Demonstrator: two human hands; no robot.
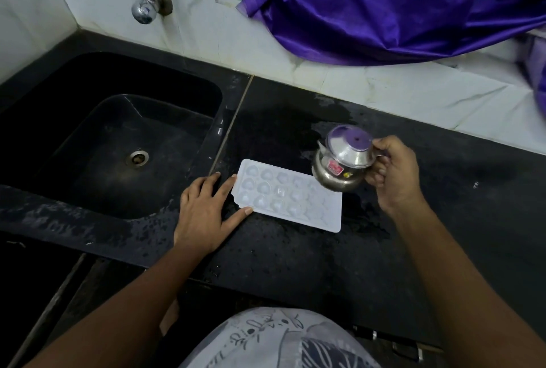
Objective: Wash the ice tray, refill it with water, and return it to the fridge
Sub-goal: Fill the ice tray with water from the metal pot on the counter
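Refilling the ice tray [288, 196] from a steel jug [342, 160]
The tray is lying cups-up on the table [295, 255] beside the sink [88, 131], long axis running left-right; the left hand [204, 211] is steadying its short end with straight fingers; the right hand [390, 175] is gripping the jug's handle; a slow, cell-by-cell pour should be limiting spills.

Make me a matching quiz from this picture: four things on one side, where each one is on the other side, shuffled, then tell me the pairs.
Things:
1. ice tray
2. steel jug
3. left hand
4. purple cloth

Places:
A. held by the right hand, tilted over the tray's right end
B. against the white tiles, behind the counter
C. flat on the black counter, beside the sink
D. fingers straight, touching the tray's left end

Pairs: 1-C, 2-A, 3-D, 4-B
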